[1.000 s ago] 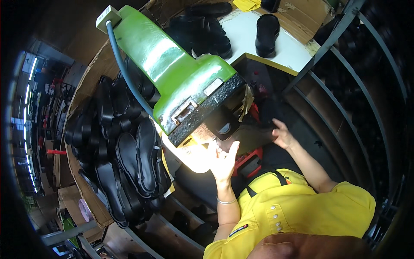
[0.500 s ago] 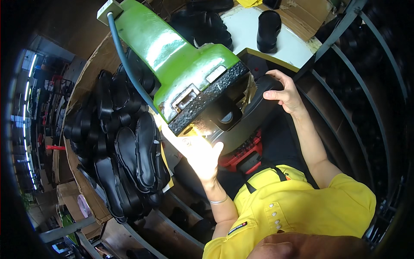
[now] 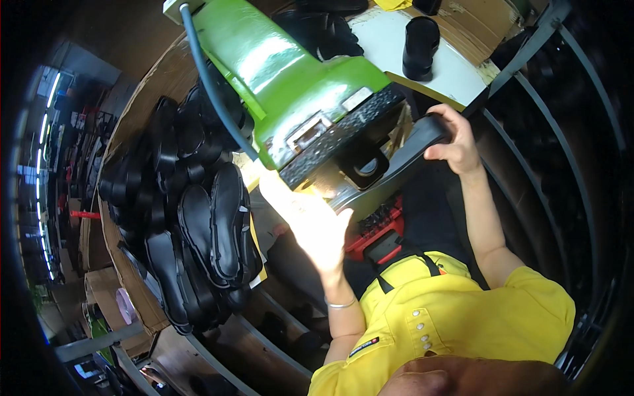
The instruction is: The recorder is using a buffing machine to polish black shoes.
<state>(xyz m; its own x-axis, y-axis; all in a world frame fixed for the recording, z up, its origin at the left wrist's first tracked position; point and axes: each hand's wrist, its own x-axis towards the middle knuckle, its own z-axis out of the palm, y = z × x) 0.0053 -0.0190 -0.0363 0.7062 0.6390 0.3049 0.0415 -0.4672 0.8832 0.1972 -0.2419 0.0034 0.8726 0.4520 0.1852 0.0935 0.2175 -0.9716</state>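
A black shoe sole [image 3: 417, 146] is stretched between my two hands beneath the head of a green machine [image 3: 323, 96]. My right hand [image 3: 457, 144] grips its far right end, with the thumb on the near side and the fingers curled over the top. At the near left end, my left hand [image 3: 310, 224] is closed on the sole; its thumb shows, but glare washes out the fingers. A black metal part with a round hole [image 3: 368, 170] hangs under the machine head, close to the sole. The machine head hides part of the sole's far side.
A large cardboard box [image 3: 135, 290] of black soles [image 3: 228, 224] stands at left. Another black sole [image 3: 421, 49] lies on a white tabletop [image 3: 380, 36] behind the machine. Metal rack bars [image 3: 535, 132] curve along the right. A red object [image 3: 382, 234] sits below the sole.
My right hand and its end of the sole have shifted right, and the sole is tilted differently, showing more of its edge. The whole view has also shifted slightly.
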